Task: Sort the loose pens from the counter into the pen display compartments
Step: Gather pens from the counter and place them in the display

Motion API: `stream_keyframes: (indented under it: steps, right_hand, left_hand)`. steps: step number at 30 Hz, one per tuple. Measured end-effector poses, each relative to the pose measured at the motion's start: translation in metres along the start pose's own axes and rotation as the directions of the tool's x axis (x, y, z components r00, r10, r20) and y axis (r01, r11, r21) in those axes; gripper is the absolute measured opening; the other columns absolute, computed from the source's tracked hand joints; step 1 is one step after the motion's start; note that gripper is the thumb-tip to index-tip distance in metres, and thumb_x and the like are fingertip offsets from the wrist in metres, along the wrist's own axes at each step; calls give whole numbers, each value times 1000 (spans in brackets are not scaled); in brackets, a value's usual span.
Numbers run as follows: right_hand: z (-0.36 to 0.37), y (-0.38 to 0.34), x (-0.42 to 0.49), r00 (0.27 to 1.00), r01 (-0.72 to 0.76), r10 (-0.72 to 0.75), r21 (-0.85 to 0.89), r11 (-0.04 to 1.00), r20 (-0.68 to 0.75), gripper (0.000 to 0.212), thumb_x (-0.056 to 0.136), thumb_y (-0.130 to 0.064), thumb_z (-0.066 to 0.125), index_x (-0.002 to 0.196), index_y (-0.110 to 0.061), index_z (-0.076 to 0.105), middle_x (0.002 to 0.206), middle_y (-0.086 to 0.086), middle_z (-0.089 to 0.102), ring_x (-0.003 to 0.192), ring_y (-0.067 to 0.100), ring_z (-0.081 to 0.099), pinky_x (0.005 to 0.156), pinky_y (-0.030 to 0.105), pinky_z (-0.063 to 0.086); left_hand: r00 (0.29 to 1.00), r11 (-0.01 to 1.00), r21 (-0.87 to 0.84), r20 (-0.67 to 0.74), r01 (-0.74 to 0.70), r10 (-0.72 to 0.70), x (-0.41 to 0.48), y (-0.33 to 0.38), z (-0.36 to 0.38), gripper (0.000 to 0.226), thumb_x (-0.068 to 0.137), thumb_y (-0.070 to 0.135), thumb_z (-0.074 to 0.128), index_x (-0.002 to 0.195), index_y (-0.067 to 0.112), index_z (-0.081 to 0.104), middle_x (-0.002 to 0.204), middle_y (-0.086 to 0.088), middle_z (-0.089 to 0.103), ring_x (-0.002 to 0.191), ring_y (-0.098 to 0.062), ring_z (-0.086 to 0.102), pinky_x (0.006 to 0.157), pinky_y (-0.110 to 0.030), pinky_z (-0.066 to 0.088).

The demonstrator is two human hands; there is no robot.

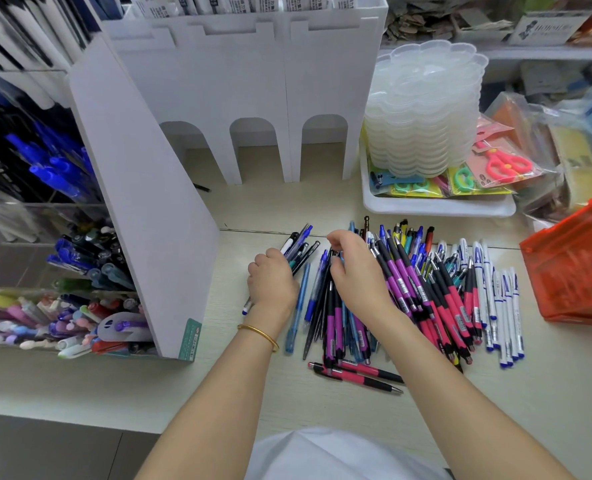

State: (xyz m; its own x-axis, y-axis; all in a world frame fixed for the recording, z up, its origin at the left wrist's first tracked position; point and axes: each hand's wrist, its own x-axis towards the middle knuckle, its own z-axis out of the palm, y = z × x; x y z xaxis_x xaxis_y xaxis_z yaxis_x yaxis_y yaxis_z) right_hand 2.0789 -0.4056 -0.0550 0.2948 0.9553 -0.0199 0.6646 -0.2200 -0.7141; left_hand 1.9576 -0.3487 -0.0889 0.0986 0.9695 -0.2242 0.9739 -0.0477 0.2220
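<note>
A heap of loose pens [422,289] lies on the pale counter [80,382]: purple-and-black, pink-and-black, blue, and white ones with blue caps. My left hand [272,280] grips a small bundle of pens [299,245] whose ends fan up and to the right. My right hand [355,271] hovers over the left side of the heap, with its fingers pinching a dark pen [334,252]. The clear pen display compartments [62,258] stand at the left, filled with blue, dark and pastel pens.
A tall white display stand [218,109] rises behind and left of the heap. A white tray [436,206] with stacked clear lids and packaged scissors sits at the back right. An orange mesh pouch [575,265] lies at the right edge.
</note>
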Motion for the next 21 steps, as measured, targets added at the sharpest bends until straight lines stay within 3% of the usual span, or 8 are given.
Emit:
stream_keyframes:
  steps: [4,8,11,14,16,17,19,21]
  right_hand:
    - [1,-2,-1,1000,12,-12,-9,1000,-15,37,95,-2,43,130,-12,49,127,2,54,114,13,51,89,22,42]
    - [-2,-7,-9,994,43,-38,45,998,-105,33,95,-1,44,126,-11,53,120,0,56,110,9,51,88,17,38]
    - [-1,-22,-19,981,-25,84,316,949,-175,26,94,-3,47,115,-14,57,109,-4,60,102,6,56,89,20,44]
    - [4,-38,-29,938,-226,338,595,771,-81,17,96,-15,48,111,-18,57,106,-4,61,104,12,58,94,34,49]
    - [6,-54,-35,873,-425,463,707,565,155,21,99,-28,44,114,-18,56,110,-1,60,108,18,58,95,41,49]
    - [6,-62,-36,824,-498,481,788,361,300,29,100,-33,42,116,-15,58,111,2,61,106,21,60,90,42,51]
    - [2,-80,-40,766,-496,399,859,-130,503,43,101,-40,38,111,-8,65,101,9,64,90,25,65,75,41,54]
    - [-5,-92,-39,803,-415,264,819,-396,534,53,102,-42,34,97,-6,73,90,11,69,75,22,69,74,37,54]
  left_hand:
    - [999,999,38,-6,-37,38,4,-2,-9,26,90,14,58,112,5,48,112,-14,60,101,-32,60,73,-37,46]
    - [999,944,-331,52,18,-1,2,-1,-30,27,86,25,63,100,8,47,88,-6,55,76,-26,57,63,-36,47]
    - [994,560,-822,103,108,-40,-8,6,-57,14,82,8,58,94,7,50,74,-7,58,61,-20,58,61,-34,56]
    - [999,235,-972,26,32,-25,-19,14,-88,10,83,1,56,88,8,53,56,0,55,53,-15,54,60,-30,50]
    - [997,141,-988,-69,-66,-18,-30,20,-105,9,84,0,57,87,7,56,58,0,54,54,-13,54,60,-28,50]
    - [993,121,-986,-114,-112,-11,-36,23,-111,6,84,0,58,86,4,57,61,-2,54,56,-13,54,60,-26,50]
    - [983,118,-976,-185,-184,4,-50,26,-119,7,82,1,61,87,-3,58,65,-6,56,61,-13,57,62,-24,50]
    - [970,103,-965,-238,-242,52,-63,28,-126,13,79,0,65,89,-4,58,72,-8,58,67,-15,59,65,-25,52]
